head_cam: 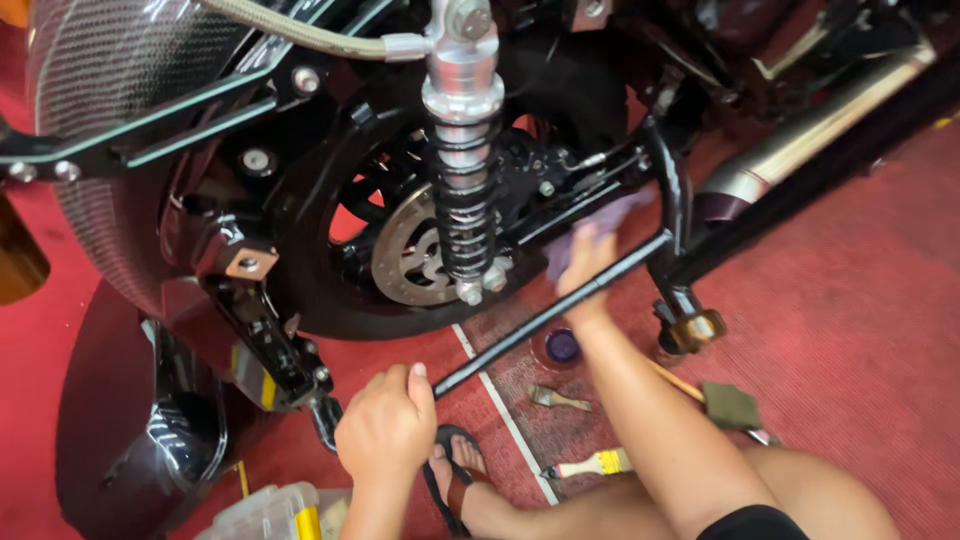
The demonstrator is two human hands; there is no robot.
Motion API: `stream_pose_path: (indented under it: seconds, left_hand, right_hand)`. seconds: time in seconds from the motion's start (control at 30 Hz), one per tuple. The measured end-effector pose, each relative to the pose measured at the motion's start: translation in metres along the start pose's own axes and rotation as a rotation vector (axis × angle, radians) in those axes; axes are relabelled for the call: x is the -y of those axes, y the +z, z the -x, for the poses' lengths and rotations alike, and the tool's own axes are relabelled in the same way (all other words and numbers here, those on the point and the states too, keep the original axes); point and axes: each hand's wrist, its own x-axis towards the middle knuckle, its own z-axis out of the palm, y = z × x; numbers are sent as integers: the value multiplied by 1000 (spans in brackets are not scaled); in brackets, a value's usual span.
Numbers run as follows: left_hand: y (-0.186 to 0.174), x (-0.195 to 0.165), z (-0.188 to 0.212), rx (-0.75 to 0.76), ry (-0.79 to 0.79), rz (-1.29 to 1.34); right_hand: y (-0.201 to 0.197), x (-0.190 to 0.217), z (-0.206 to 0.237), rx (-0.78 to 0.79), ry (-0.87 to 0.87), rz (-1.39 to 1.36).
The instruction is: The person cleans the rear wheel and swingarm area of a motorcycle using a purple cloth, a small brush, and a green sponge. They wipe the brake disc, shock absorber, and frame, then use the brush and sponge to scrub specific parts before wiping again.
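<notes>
Nearest to my view is my left hand [385,425], low in the frame, curled into a fist around the near end of a long black metal rod [550,315] that slants up and to the right under the motorcycle. Just beside that fist, my foot in a dark strapped sandal [455,480] rests on the red carpeted floor [850,330].

Further out, my right hand [588,262] is pressed against the same rod higher up, fingers closed on a crumpled purple cloth [600,225] held against the black frame tubing [675,200]. I cannot tell whether the cloth touches the rod itself.

Below that forearm lie a small round tin with a purple inside [562,346], a small bristle brush [558,399], a yellow-handled brush [595,464] and a wider flat paintbrush [728,405], all on the carpet near a white painted line [505,415].

Beyond the hands stand the chrome coil-over shock absorber [463,160], the drilled silver brake disc [405,260] inside the black rear wheel [330,290], and a polished exhaust pipe [810,135] at upper right.
</notes>
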Motion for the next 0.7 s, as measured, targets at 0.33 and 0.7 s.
stream_pose_path:
  seconds: [0.33,0.7]
  left_hand:
    - [-22,-3,34,-12,150,276]
    - [32,-84,140,-73,125,866]
  right_hand:
    - [-12,80,84,616,440,718]
    - [-83,168,129,757,1239,-188]
